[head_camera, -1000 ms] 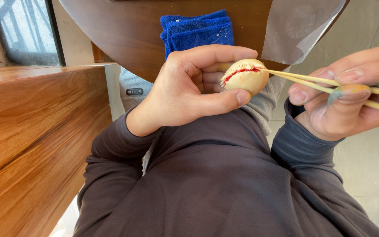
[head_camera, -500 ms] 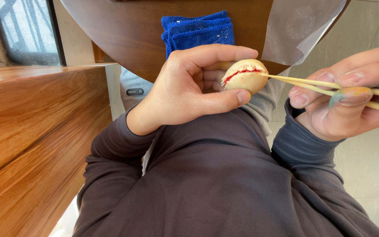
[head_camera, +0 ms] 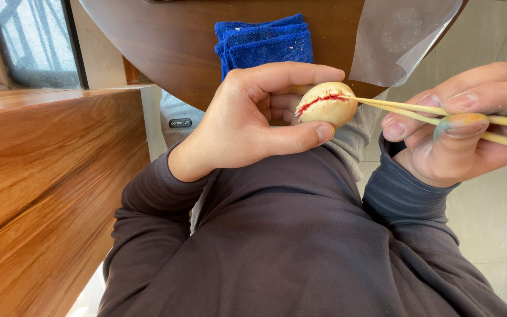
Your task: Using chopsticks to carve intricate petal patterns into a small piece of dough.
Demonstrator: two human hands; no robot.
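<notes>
Little has changed since a moment ago — the left hand (head_camera: 247,126) still pinches the cream ball (head_camera: 327,104) with its red seam, fingers closed, while the right hand (head_camera: 459,132) keeps 2 thin sticks (head_camera: 406,108) gripped, tips at that seam — steady detail work.

Bright, even daylight from the window (head_camera: 30,41), sharp focus, soft shadows.
</notes>
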